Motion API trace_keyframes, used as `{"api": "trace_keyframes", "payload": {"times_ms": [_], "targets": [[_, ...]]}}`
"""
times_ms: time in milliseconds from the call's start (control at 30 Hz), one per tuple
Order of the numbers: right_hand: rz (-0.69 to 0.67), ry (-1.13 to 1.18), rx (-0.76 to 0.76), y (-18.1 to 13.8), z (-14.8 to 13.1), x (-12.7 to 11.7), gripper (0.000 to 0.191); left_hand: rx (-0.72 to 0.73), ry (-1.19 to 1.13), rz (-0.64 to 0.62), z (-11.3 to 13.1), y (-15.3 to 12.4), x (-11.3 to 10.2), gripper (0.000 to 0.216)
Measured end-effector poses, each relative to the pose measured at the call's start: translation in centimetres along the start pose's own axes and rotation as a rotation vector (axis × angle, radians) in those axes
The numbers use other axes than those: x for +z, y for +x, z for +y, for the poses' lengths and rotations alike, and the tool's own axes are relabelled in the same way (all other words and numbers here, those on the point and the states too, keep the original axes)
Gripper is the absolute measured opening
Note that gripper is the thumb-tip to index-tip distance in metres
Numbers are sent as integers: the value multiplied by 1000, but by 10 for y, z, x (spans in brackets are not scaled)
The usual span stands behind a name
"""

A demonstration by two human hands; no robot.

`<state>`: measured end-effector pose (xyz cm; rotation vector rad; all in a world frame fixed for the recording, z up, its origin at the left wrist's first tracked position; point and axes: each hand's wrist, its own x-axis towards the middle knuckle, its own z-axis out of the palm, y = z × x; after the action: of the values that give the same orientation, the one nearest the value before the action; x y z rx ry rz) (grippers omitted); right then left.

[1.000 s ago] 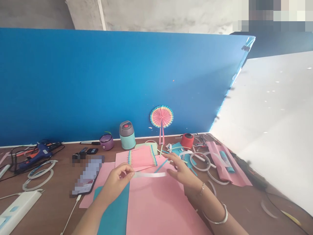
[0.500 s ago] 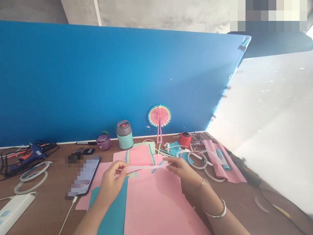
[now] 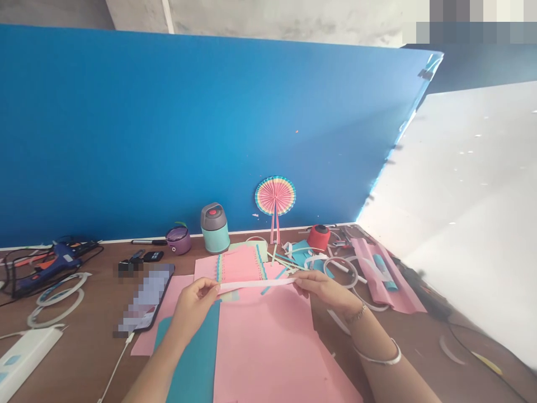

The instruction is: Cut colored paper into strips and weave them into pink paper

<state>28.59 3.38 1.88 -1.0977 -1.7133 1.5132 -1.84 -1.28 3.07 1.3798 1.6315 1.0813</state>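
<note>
A narrow strip of white tape stretches nearly level between my hands, above the far end of a large pink paper sheet. My left hand pinches its left end between thumb and fingers. At the other end, the fingers of my right hand are closed on the strip. Just behind it lies a pleated pink paper with blue and yellow edges. A teal sheet shows under the pink one on the left. The strip partly covers the pleated paper's near edge.
A round paper fan leans on the blue partition. Tape rolls, paper scraps and a red container sit to the right. On the left are a phone, a glue gun and a power strip.
My right hand has shifted slightly right and its fingers have closed further on the strip's end. The strip looks straighter and tauter. The view has tilted a little.
</note>
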Motion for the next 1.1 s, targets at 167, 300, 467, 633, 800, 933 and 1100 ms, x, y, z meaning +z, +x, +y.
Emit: {"api": "trace_keyframes", "payload": {"times_ms": [167, 300, 467, 633, 800, 933, 1100], "targets": [[254, 66, 30, 4, -2, 8, 37, -29, -62, 32, 2, -1, 6, 25], [349, 149, 7, 5, -10, 16, 45, -43, -178, 74, 4, -1, 12, 28], [421, 260, 0, 9, -13, 23, 44, -53, -271, 92, 10, 0, 14, 29], [535, 251, 5, 17, -6, 26, 43, -8, -218, 142, 9, 1, 17, 25], [547, 189, 31, 5, -9, 27, 48, -40, -241, 112, 4, -1, 15, 26], [532, 131, 100, -8, -7, 31, 29, -121, -168, 60, -3, -8, 9, 29], [495, -30, 132, -11, 15, 36, 19, -99, 56, -5, -18, -14, 7, 27]]}}
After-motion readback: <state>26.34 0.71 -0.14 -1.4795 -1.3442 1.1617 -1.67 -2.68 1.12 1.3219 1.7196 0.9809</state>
